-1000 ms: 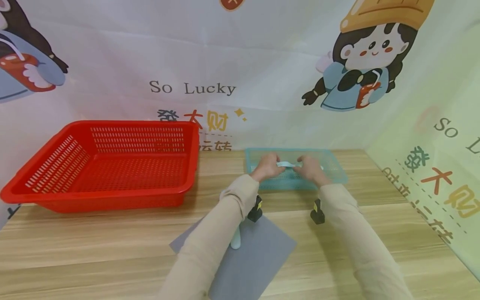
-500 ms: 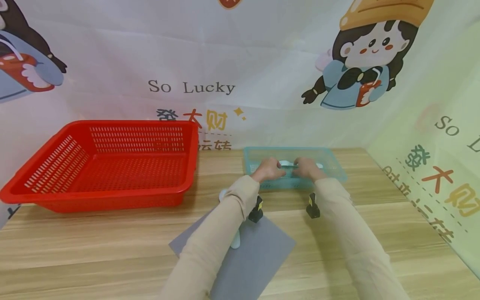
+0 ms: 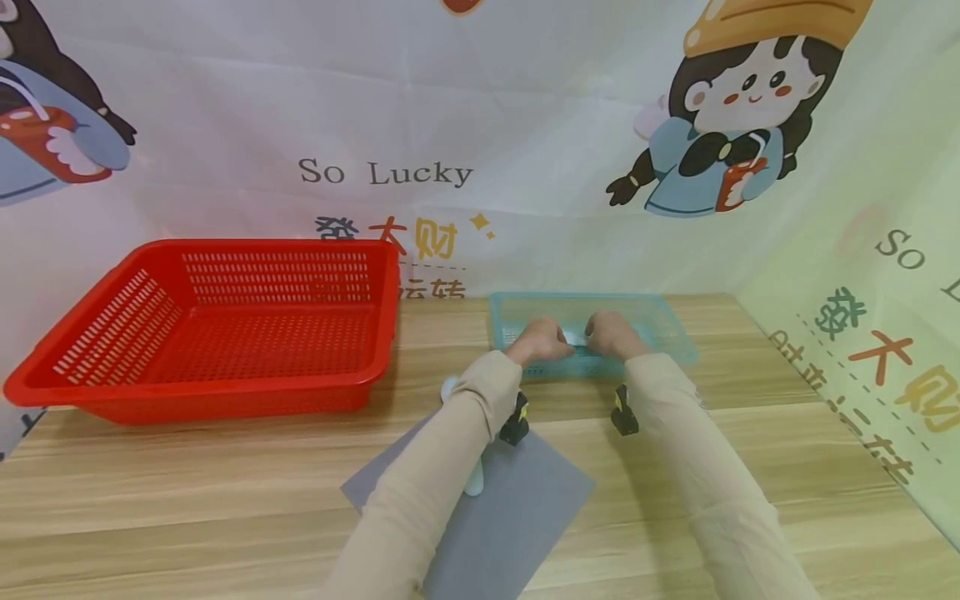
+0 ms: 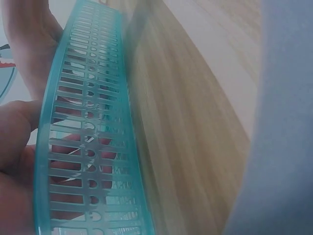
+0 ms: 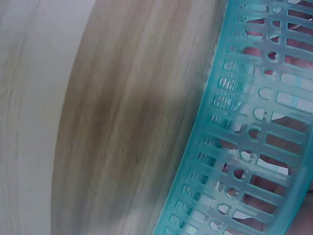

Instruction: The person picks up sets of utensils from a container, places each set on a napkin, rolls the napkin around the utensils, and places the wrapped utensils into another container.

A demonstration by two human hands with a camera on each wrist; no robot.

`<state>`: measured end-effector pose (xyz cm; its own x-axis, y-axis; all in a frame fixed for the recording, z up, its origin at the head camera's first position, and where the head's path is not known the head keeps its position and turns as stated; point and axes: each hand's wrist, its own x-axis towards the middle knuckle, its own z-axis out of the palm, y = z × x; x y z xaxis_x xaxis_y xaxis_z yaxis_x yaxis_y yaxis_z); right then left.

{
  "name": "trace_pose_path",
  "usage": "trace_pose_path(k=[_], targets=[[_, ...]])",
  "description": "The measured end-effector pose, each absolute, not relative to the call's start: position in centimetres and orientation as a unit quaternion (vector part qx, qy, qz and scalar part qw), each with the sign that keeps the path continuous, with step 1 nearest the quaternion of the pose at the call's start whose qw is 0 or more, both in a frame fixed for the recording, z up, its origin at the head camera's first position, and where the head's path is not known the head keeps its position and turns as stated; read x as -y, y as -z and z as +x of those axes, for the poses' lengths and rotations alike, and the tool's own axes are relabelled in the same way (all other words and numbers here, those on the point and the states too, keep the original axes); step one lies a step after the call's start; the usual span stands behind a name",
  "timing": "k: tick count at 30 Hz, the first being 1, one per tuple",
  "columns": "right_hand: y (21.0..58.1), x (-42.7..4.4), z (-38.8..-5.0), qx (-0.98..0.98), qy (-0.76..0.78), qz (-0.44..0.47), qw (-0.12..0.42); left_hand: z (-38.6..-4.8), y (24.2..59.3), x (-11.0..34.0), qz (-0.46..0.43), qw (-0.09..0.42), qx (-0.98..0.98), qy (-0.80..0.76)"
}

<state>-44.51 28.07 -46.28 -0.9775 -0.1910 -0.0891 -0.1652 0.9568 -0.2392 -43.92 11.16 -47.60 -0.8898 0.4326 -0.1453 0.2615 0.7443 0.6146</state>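
Observation:
Both hands reach into a small turquoise plastic basket (image 3: 577, 295) at the back of the table. My left hand (image 3: 542, 340) and right hand (image 3: 611, 333) face each other, each pinching one end of a pale plastic fork (image 3: 576, 337). The fingers cover most of the fork. In the left wrist view, the left hand's fingers (image 4: 14, 127) show beside and behind the slotted basket wall (image 4: 90, 122). The right wrist view shows the basket's wall (image 5: 254, 132) with parts of fingers (image 5: 279, 142) behind its slots.
A large red basket (image 3: 198, 398) stands at the left. A grey mat (image 3: 517, 508) lies in front, with a pale utensil (image 3: 474, 482) partly hidden under the left sleeve. Black wrist devices (image 3: 515, 421) hang below both wrists. A printed cloth (image 3: 525, 142) hangs behind.
Both hands have come lower into the turquoise basket and closer together, taking the fork down with them. Less of the fork shows now.

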Motion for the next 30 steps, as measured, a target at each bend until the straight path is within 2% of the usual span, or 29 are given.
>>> trace_pose_path(k=[3,7,10,14,17,21,26,30], targets=[[42.7,-25.9,-41.2,-0.987,0.113,-0.091,0.061,-47.3,51.0,-12.0,0.192,0.152,-0.921,-0.302],[45.1,-27.0,-43.8,-0.987,0.101,-0.103,0.07,-41.3,44.2,-10.2,0.193,0.171,-0.918,-0.302],[50.0,-29.6,-48.7,-0.985,0.098,-0.115,0.081,-37.1,39.5,-9.0,0.205,0.172,-0.916,-0.299],[50.7,-30.0,-49.3,-0.982,0.106,-0.136,0.074,-41.6,44.9,-10.2,0.226,0.154,-0.912,-0.305],[51.4,-30.2,-49.7,-0.983,0.103,-0.145,0.051,-40.6,44.1,-10.3,0.207,0.159,-0.916,-0.305],[51.3,-29.8,-49.5,-0.98,0.11,-0.158,0.054,-39.6,43.2,-10.0,0.206,0.159,-0.908,-0.329],[49.2,-28.3,-47.6,-0.968,0.144,-0.201,0.038,-40.8,44.5,-9.8,0.211,0.14,-0.897,-0.362],[47.0,-26.8,-45.5,-0.956,0.172,-0.239,-0.018,-41.1,44.9,-9.7,0.203,0.115,-0.897,-0.376]])
